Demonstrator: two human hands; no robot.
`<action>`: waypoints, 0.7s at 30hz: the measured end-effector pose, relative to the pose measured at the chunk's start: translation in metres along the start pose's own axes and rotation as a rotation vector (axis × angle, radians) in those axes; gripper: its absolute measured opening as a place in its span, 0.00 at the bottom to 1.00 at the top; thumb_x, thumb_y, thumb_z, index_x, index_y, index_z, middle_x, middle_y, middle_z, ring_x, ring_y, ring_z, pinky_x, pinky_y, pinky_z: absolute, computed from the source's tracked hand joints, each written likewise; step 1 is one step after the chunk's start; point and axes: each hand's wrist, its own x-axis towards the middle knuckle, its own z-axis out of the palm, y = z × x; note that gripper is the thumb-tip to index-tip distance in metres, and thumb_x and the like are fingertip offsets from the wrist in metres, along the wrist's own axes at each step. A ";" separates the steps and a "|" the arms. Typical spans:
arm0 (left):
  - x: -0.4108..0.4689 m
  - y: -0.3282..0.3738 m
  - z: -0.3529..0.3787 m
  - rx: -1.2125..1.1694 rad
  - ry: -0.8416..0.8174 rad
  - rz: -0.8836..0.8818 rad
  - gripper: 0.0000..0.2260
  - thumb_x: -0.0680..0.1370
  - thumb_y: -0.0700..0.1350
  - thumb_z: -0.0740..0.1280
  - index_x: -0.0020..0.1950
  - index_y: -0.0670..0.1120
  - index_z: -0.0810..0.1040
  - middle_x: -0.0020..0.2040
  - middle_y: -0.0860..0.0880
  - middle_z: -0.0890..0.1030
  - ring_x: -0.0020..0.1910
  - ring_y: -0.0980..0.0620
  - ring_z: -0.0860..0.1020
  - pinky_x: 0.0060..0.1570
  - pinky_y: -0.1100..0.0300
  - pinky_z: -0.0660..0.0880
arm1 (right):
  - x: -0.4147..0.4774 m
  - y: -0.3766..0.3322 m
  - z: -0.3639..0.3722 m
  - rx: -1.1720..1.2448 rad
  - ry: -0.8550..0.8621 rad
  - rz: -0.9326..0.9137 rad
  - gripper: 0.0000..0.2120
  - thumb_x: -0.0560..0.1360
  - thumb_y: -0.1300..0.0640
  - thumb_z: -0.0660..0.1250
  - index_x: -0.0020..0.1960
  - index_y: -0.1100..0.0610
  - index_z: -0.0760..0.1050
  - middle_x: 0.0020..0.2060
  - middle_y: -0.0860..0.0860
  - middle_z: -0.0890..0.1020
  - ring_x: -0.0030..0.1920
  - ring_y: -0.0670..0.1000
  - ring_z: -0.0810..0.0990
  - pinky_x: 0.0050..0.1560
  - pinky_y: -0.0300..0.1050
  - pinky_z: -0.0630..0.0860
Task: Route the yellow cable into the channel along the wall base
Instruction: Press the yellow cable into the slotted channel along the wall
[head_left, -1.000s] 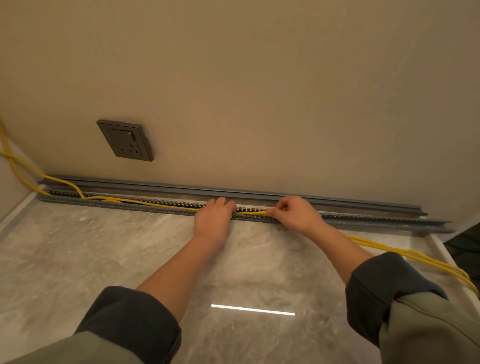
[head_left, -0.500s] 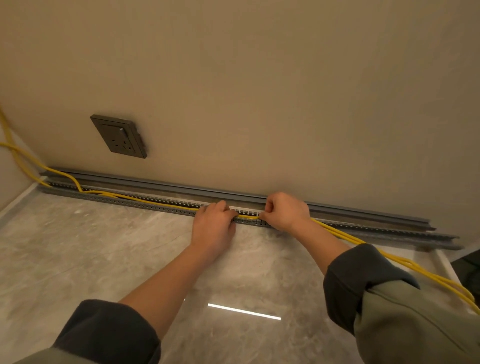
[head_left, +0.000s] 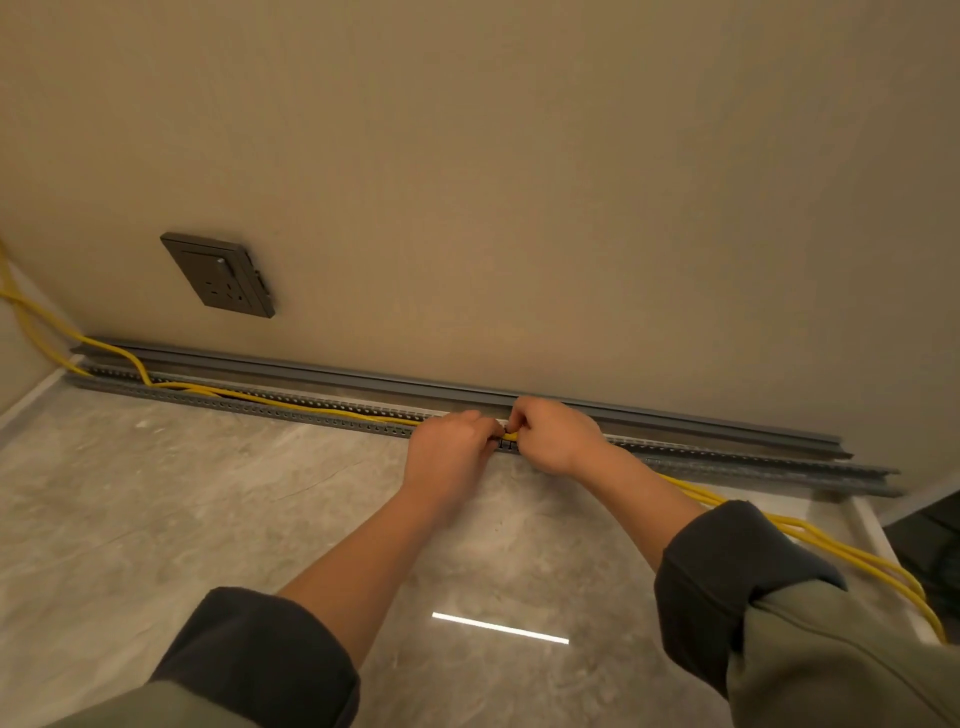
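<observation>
Left hand, right hand close together, both pinching cable at channel mid-length, wall base. Glossy grey floor — socket on wall.

Beige painted wall: matt, faintly grainy. Grey marble-patterned floor tile: polished, glossy enough to mirror a strip of light. Grey slotted channel: dull, with perforated walls; probably plastic, though the view is too soft to rule out metal. Long grey strip behind it: smooth, with a satin sheen. Yellow plastic-sheathed cable: smooth and slightly shiny. Dark grey plastic wall socket: smooth, semi-matt face. Dark grey cloth cuffs and olive-green cloth sleeves: matt and softly creased.
</observation>
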 end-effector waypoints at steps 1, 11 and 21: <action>-0.001 -0.001 0.000 -0.012 0.010 0.011 0.09 0.77 0.49 0.63 0.53 0.52 0.81 0.47 0.51 0.82 0.47 0.48 0.80 0.40 0.54 0.73 | -0.002 0.000 0.001 -0.010 0.021 -0.001 0.11 0.74 0.58 0.58 0.52 0.49 0.74 0.49 0.50 0.81 0.48 0.55 0.77 0.42 0.44 0.67; 0.001 0.008 0.000 0.048 0.011 0.000 0.10 0.78 0.45 0.61 0.54 0.53 0.81 0.49 0.51 0.81 0.48 0.48 0.79 0.38 0.58 0.67 | -0.022 0.040 -0.011 0.012 0.130 0.137 0.11 0.72 0.42 0.64 0.39 0.48 0.69 0.35 0.45 0.77 0.37 0.48 0.75 0.32 0.43 0.65; -0.001 0.018 -0.002 0.044 -0.032 -0.044 0.11 0.79 0.44 0.61 0.58 0.54 0.79 0.53 0.54 0.80 0.51 0.51 0.78 0.41 0.58 0.74 | -0.029 0.044 -0.035 -0.028 0.175 0.092 0.04 0.76 0.55 0.64 0.43 0.49 0.76 0.40 0.49 0.80 0.42 0.52 0.78 0.37 0.44 0.72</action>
